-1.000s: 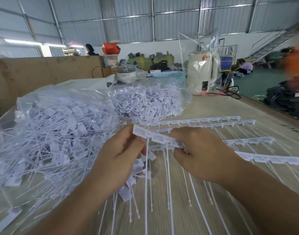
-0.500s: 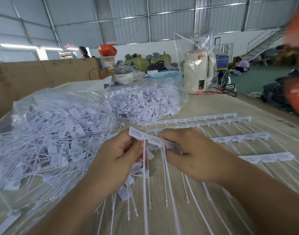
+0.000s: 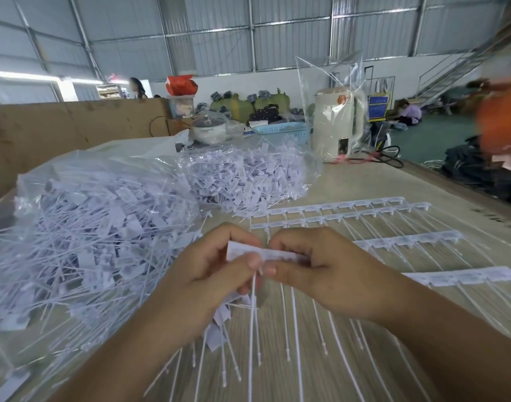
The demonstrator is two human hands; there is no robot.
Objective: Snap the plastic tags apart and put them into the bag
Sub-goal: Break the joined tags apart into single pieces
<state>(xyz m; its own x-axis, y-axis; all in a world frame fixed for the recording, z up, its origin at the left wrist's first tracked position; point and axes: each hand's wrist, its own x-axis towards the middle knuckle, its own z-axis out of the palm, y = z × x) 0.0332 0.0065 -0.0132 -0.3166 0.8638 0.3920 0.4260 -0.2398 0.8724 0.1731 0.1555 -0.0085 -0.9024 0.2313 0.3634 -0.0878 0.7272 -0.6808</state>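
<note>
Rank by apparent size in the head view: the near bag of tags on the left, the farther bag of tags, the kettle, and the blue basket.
1. Near bag of tags, largest, though nearness to the camera inflates it.
2. Farther bag of tags.
3. Kettle.
4. Blue basket, smallest, partly hidden.

At the far edge of your wooden table (image 3: 379,181) stands a cream electric kettle (image 3: 336,123), upright, with a clear plastic wrapper (image 3: 329,74) rising over it. Its black cord (image 3: 384,158) lies just right of the base. To the kettle's left you see a blue perforated basket (image 3: 280,129), then a lidded pot (image 3: 209,130) under plastic film. A brown cardboard panel (image 3: 60,132) fills the left of the frame. Farther back — green sacks (image 3: 242,101) against the white wall, a metal staircase (image 3: 457,71) at upper right, and a seated person (image 3: 409,113) below it.
</note>
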